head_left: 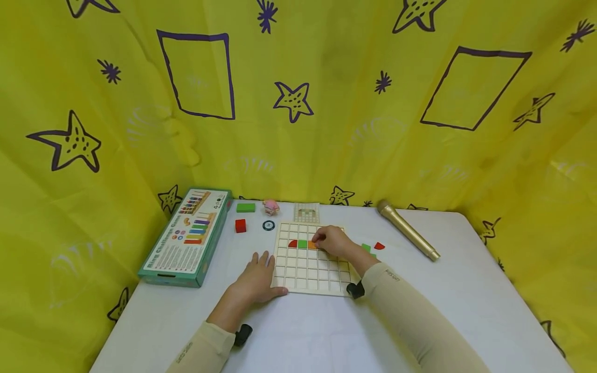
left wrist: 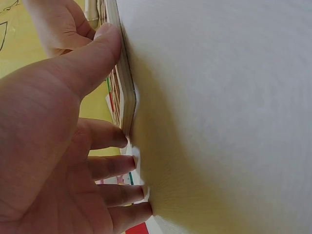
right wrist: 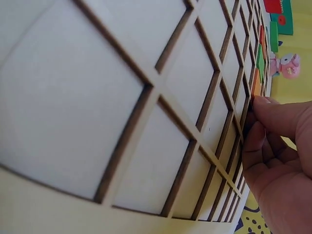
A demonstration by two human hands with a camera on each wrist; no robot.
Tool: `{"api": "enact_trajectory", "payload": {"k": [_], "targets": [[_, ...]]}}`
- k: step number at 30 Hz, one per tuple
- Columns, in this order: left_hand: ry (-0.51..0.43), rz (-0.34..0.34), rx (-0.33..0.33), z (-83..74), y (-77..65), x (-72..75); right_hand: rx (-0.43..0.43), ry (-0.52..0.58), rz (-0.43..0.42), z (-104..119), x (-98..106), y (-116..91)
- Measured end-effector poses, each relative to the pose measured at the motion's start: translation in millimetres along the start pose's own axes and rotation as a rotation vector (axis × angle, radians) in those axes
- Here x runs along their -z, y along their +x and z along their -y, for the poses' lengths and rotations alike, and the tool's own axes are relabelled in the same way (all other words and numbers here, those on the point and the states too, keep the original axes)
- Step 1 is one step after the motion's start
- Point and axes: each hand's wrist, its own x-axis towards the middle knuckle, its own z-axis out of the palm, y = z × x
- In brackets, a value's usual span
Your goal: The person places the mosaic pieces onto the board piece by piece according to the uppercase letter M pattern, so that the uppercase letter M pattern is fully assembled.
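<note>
Right hand (head_left: 332,241) at a small flat orange piece (head_left: 312,245) on a pale wooden grid board (head_left: 297,284), left hand (head_left: 258,278) at the board's near left corner.

The right hand's fingers are curled, thumb and fingertips together at the orange piece; whether they pinch it or only touch it, I cannot tell. Just left of those fingertips, in the same row, lie a flat green square (head_left: 302,244) and a flat red rounded piece (head_left: 293,243). The left hand is spread, its thumb on the board's edge. Beyond it sits a red cube (head_left: 240,226); to its left, a green-edged printed game box (head_left: 186,238). Right of the right hand lie a red wedge-shaped piece (head_left: 379,246) and a gold microphone (head_left: 410,231).
</note>
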Motion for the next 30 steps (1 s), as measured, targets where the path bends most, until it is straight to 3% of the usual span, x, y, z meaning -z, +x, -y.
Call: {"api": "enact_trajectory", "payload": {"k": [15,22,30], "targets": [[0.012,-0.005,-0.015,-0.2,-0.2,-3.3,-0.048,0.131,0.008,1.3,6.0,-14.4],[0.012,0.004,-0.009,-0.4,-1.7,-1.2,-0.004,0.152,-0.012,-1.8,12.2,-21.6],[0.009,0.014,-0.004,2.6,0.0,-1.0,-0.016,0.168,-0.011,-7.8,20.4,-23.9]]}}
